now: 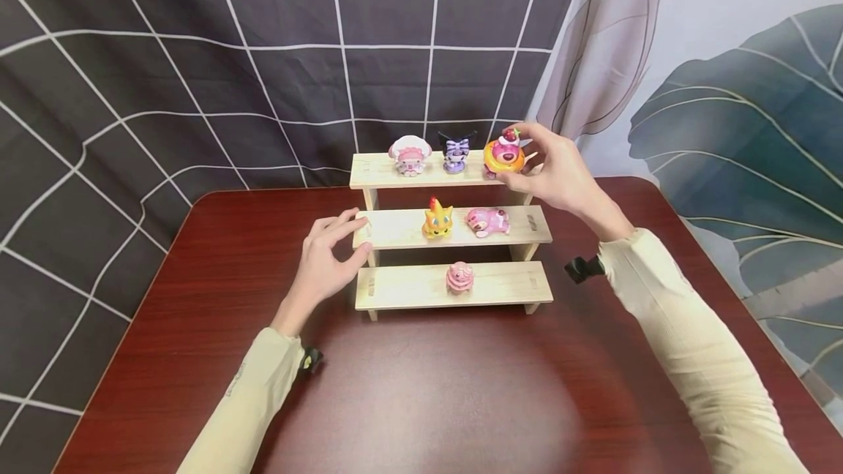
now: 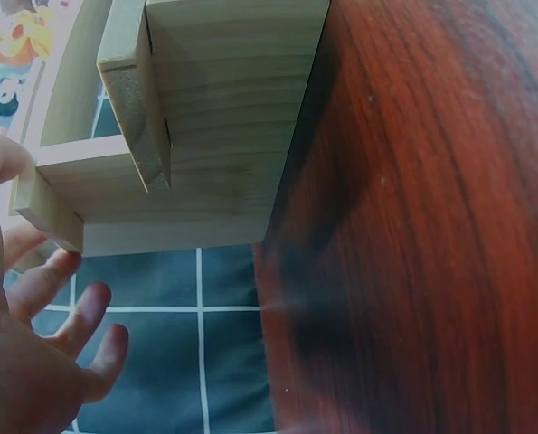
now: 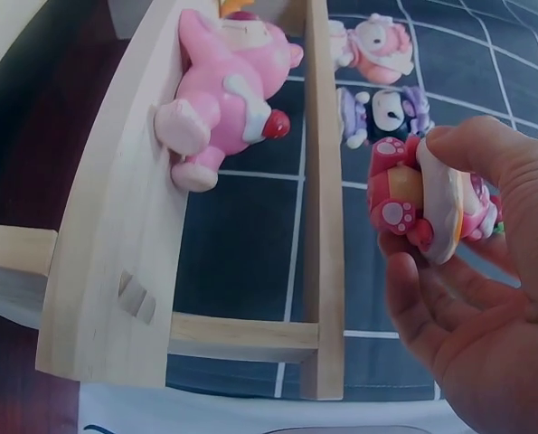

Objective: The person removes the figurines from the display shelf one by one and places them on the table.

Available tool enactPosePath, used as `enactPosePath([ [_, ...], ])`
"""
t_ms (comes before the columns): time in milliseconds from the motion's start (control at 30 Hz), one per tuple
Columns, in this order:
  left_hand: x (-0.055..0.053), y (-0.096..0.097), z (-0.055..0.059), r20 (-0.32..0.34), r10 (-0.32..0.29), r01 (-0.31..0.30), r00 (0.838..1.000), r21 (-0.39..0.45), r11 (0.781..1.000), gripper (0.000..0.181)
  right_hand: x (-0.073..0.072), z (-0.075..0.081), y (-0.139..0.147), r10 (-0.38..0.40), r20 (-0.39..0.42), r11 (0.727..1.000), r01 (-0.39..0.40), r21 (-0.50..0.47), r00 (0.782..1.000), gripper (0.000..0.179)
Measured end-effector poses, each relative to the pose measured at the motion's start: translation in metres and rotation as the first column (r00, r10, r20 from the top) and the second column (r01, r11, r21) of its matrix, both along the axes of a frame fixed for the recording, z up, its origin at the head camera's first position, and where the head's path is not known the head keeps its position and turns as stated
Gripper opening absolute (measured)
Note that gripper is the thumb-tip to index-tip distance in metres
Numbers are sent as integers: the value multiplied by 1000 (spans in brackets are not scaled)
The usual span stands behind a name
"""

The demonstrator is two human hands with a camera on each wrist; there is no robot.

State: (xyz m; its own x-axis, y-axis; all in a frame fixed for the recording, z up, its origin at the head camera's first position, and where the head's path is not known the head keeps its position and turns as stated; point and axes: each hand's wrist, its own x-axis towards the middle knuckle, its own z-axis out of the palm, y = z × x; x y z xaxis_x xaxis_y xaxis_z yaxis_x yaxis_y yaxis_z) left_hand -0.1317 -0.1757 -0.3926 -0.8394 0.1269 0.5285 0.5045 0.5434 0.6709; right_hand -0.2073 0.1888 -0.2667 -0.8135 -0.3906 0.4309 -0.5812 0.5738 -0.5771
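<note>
My right hand (image 1: 560,170) pinches a pink bear figurine (image 1: 504,156) with an orange ring round its waist, at the right end of the top tier. In the right wrist view, the paw-print feet of the bear figurine (image 3: 400,185) face the camera. My left hand (image 1: 326,254) grips the left end of the middle tier of a three-tier wooden display stand (image 1: 395,229), thumb at the front edge and fingers at the back. On the top tier beside the held bear stand a purple-and-black figurine (image 1: 456,155) and a white-hatted pink figurine (image 1: 410,156).
The middle tier carries a yellow figurine (image 1: 437,219) and a pink bear lying down (image 1: 487,222). A round pink figurine (image 1: 459,278) sits on the bottom tier. Underneath is a reddish-brown table (image 1: 435,386); behind it hang a dark grid cloth (image 1: 388,86) and a patterned curtain (image 1: 612,42).
</note>
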Motion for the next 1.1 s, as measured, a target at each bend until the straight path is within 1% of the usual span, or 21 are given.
enactPosePath([
  [300, 0, 0, 1, -1, 5, -5, 1000, -10, 1000, 41, 15, 2, -3, -15, -34, 1000, 15, 11, 999, 60],
  [600, 0, 0, 1, 3, 2, -2, 1000, 1, 1000, 41, 34, 2, -7, 28, -84, 1000, -28, 4, 996, 59],
  [800, 0, 0, 0, 11, 3, -3, 1000, 1, 1000, 41, 49, 1, -11, 28, -97, 999, -25, 34, 995, 60],
  [933, 0, 0, 1, 4, -1, 1, 1000, 6, 1000, 41, 59, 0, -14, 35, -96, 999, -33, 22, 995, 60],
  [1100, 0, 0, 1, -12, -2, 2, 1000, 14, 1000, 41, 69, -4, -18, 45, -116, 999, -44, 11, 992, 61],
])
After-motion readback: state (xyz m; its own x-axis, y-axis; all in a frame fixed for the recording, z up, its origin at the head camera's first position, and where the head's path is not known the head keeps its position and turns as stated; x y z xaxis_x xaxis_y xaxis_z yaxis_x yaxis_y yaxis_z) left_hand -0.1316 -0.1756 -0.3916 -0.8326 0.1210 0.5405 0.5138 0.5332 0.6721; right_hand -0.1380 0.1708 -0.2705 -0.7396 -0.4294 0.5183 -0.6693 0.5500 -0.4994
